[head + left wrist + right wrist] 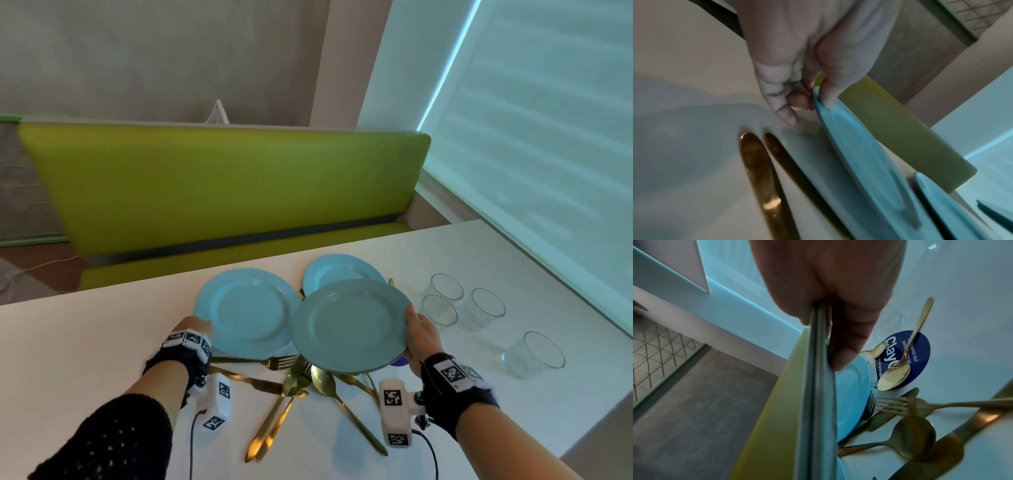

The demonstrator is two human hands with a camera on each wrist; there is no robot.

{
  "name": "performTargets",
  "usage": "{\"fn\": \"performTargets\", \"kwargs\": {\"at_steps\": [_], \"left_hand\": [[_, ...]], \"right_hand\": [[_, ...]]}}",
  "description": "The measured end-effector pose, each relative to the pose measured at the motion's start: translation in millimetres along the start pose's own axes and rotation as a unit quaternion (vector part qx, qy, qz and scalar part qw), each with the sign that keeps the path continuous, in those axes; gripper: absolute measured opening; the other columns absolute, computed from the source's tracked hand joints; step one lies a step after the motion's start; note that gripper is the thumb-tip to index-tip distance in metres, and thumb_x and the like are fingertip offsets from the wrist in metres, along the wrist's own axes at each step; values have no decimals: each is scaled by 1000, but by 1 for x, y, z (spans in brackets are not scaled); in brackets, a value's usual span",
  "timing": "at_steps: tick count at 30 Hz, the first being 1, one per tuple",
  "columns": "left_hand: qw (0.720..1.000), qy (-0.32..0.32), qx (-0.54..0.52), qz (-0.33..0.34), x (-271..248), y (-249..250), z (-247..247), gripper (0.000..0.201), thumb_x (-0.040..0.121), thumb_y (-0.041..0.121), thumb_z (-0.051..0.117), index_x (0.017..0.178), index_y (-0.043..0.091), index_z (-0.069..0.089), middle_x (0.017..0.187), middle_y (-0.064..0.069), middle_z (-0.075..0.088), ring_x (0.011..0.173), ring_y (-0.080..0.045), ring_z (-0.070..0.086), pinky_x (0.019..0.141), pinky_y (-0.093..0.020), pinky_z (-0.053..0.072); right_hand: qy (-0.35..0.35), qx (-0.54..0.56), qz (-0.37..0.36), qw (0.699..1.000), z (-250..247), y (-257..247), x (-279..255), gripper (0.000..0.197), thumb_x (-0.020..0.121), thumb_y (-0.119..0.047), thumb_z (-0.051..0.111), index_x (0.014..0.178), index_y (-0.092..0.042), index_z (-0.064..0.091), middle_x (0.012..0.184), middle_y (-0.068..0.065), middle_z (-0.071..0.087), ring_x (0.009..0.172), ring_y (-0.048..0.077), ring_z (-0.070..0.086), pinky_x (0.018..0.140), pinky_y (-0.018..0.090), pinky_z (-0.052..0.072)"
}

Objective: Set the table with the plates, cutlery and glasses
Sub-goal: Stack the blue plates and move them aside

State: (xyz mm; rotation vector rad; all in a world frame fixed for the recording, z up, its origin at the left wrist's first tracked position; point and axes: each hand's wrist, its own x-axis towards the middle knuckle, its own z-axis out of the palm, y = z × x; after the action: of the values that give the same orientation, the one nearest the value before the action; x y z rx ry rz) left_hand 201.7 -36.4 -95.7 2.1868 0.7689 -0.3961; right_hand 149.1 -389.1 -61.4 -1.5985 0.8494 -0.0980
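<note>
Each hand holds a plate over the white table.

The right hand (419, 337) pinches the rim of a grey-blue plate (351, 325) lifted above the gold cutlery (291, 387); the left hand (193, 330) pinches the edge of a light blue plate (248, 310). A third plate (337, 269) lies behind, four glasses (484, 308) to the right on the table (85, 342).

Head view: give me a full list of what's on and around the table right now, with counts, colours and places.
Plates: three, blue; one at left, one far, one raised at right.
Glasses: four, clear, right side of table.
Cutlery: gold knives, forks, spoons, piled near the front edge.
Sticker: one, dark blue, round, under a spoon.
Table: white.
Bench: green, beyond the table.
Hands: left hand pinches the left plate's rim; right hand grips the raised plate.
</note>
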Motion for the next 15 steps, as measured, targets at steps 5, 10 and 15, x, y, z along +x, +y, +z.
{"fn": "performTargets", "kwargs": {"at_steps": [5, 10, 15], "left_hand": [[987, -72, -144, -21, -4, 10, -12, 32, 89, 9, 40, 107, -12, 58, 96, -27, 66, 89, -41, 65, 67, -34, 46], [984, -25, -174, 10, -22, 28, -20, 37, 91, 13, 38, 119, -6, 51, 116, -27, 60, 104, -45, 59, 75, -37, 52], [965, -38, -257, 23, -25, 41, -22, 42, 92, 15, 34, 131, 4, 41, 127, -25, 52, 111, -44, 55, 89, -57, 50]], "right_hand": [[0, -8, -7, 1000, 7, -8, -17, 58, 88, -55, 38, 110, -6, 59, 107, 17, 66, 98, 37, 64, 86, 59, 51], [-18, -29, -31, 999, 22, -25, -28, 58, 91, -53, 36, 113, -4, 58, 108, 15, 64, 96, 32, 63, 82, 50, 54], [-37, -37, -36, 998, 38, -37, -40, 47, 94, -52, 33, 97, -13, 58, 106, 17, 65, 100, 35, 63, 93, 54, 49]]}}
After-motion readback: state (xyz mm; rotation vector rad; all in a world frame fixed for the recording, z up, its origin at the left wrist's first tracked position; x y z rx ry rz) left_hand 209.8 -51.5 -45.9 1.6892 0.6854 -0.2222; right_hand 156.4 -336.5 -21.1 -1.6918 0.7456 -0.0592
